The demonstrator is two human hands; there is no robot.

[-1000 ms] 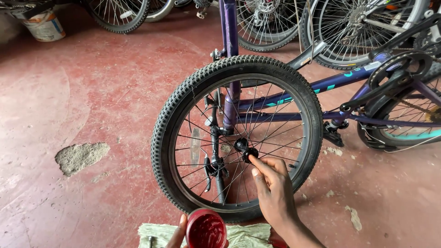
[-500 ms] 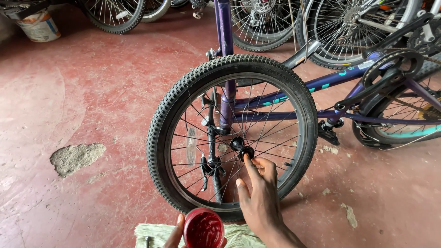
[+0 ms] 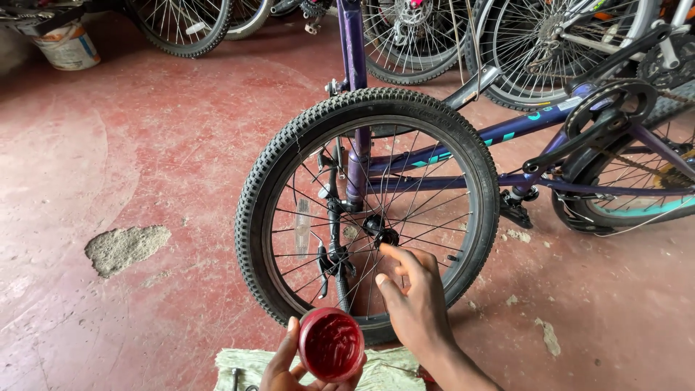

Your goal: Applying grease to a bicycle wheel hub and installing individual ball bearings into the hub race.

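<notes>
Red grease fills the small tub (image 3: 331,345) gripped in the left hand (image 3: 286,366), low before the wheel (image 3: 365,210). Right hand (image 3: 414,300) holds nothing, fingers (image 3: 394,253) loosely spread, reaching at the hub axle (image 3: 380,232). Best to dab sparingly, clear of spokes.

You are looking at a bucket (image 3: 66,45) sitting top left, spare wheels (image 3: 463,43) leaning along the back, a grey patch (image 3: 124,247) breaking the red floor (image 3: 145,145), and a rag (image 3: 391,371) lying nearest you.
</notes>
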